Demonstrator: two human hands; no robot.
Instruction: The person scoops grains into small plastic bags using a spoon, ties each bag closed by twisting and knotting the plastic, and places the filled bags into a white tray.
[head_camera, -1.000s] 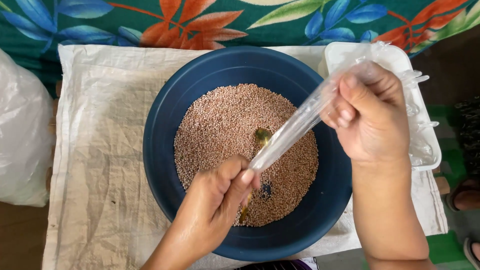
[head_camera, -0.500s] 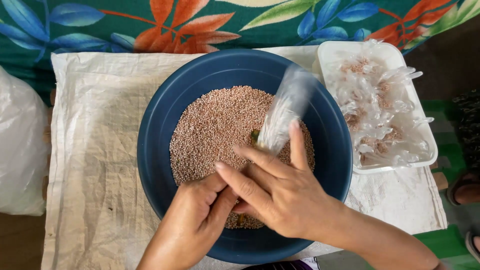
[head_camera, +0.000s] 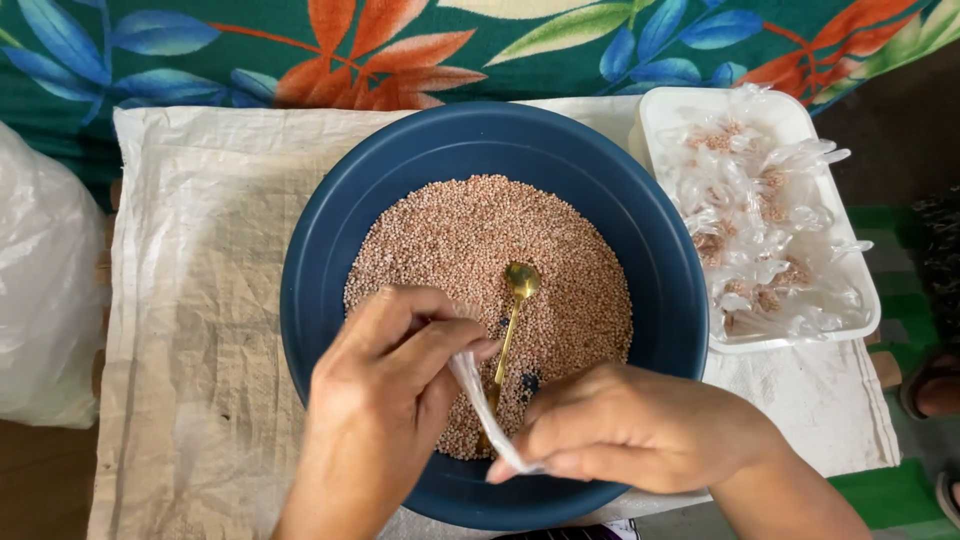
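A dark blue bowl holds a heap of small pinkish-brown grains. A gold spoon lies on the grains, its bowl pointing away from me. My left hand and my right hand meet over the bowl's near side. Both pinch a small clear plastic bag, pulled into a thin twisted strip between them. The spoon's handle runs down behind that strip; no hand grips it.
A white tray at the right holds several small filled clear bags. A white woven sack covers the surface under the bowl. A large pale plastic bag sits at the left. Leaf-patterned cloth lies behind.
My right hand has dropped from high over the tray down to the bowl's near edge. The long clear bag is now drawn into a short twisted strip. The spoon lies uncovered.
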